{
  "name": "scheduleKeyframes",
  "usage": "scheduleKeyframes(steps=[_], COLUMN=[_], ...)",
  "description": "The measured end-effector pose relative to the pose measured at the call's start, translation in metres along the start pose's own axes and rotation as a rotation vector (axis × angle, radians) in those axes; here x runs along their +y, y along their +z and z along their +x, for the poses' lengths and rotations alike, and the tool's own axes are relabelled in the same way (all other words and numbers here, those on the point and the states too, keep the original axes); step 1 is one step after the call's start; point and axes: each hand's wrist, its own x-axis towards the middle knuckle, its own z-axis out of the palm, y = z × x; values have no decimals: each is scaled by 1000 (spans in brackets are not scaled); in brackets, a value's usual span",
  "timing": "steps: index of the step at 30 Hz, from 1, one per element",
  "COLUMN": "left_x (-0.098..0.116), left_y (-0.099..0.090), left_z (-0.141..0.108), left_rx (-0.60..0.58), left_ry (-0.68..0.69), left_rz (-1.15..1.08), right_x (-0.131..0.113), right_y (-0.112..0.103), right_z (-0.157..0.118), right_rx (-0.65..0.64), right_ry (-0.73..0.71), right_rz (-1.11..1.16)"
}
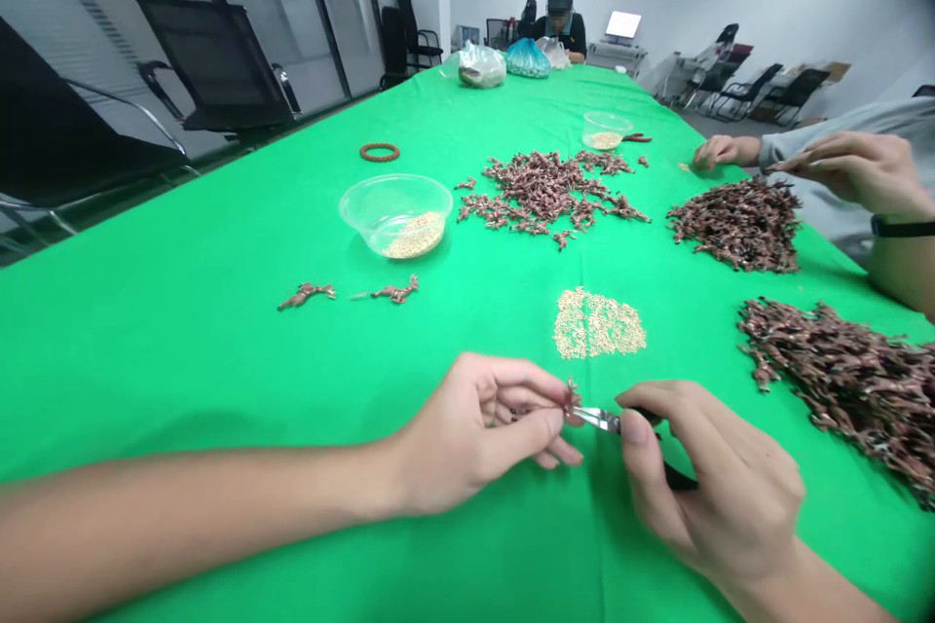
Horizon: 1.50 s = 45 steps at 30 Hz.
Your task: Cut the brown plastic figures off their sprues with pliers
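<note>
One small brown piece [571,396] was found below and right of the frame's centre, pinched between the thumb and fingers of the person's left hand [478,438]. The right hand [716,482], lower right of centre, was closed around the dark handles of a pair of pliers [603,421], whose metal tips met the piece; whether they gripped it could not be determined. A patch of small pale grains [617,325] lay on the green cloth [241,370] just beyond the hands. Left of centre stood a clear bowl [357,211] with similar grains inside, and two brown pieces [395,292] lay apart in front of it. A large heap [862,380] of such pieces occupied the lower right edge. At upper right, a co-worker's hand [877,170] was near a second heap [737,224].
</note>
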Motion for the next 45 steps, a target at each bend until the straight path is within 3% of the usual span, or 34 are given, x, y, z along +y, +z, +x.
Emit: scheduleKeyframes(steps=[13, 34, 40, 45], left_x=[3, 2, 4, 6], left_y=[1, -3, -4, -6], left_z=[0, 2, 4, 5], left_rx=[-52, -171, -105, -125], left_ry=[-25, -70, 21, 58], left_rz=[37, 56, 34, 30], right_x=[1, 3, 6, 11], right_y=[5, 0, -12, -17], right_z=[-3, 2, 5, 7], right_rx=[-22, 35, 33, 65], right_ry=[5, -164, -89, 61], right_rz=[-47, -119, -95, -35])
